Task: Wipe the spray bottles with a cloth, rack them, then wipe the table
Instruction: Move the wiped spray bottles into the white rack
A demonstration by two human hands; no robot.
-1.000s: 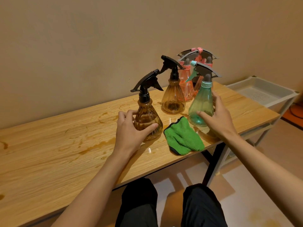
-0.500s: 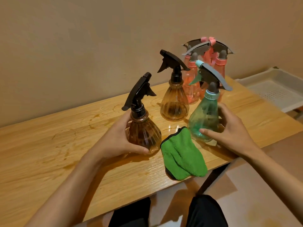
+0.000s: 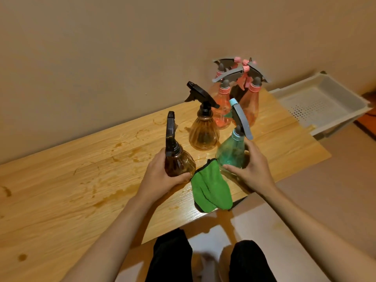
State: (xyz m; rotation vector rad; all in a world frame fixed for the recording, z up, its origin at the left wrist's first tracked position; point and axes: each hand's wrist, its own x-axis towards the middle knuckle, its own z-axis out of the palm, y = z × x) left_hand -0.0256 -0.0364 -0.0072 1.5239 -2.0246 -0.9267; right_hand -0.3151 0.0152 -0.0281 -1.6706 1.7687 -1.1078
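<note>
Two hands busy in the head view. My left hand (image 3: 162, 178) grips the brown spray bottle (image 3: 179, 161) round its belly, fingers and thumb curled on it; the bottle is tilted. I can't tell if its base touches the wooden table (image 3: 61, 190). My right hand (image 3: 252, 171) holds the teal spray bottle (image 3: 231, 153), thumb on the near side and fingers curled behind. The green cloth (image 3: 211, 188) lies between my hands, hanging over the table's front edge. An amber spray bottle (image 3: 203, 133) stands just behind, with pink spray bottles (image 3: 223, 102) clustered near the wall. Brown stains (image 3: 114, 200) mark the tabletop. A white perforated tray (image 3: 325, 102) sits past the table's right end.
</note>
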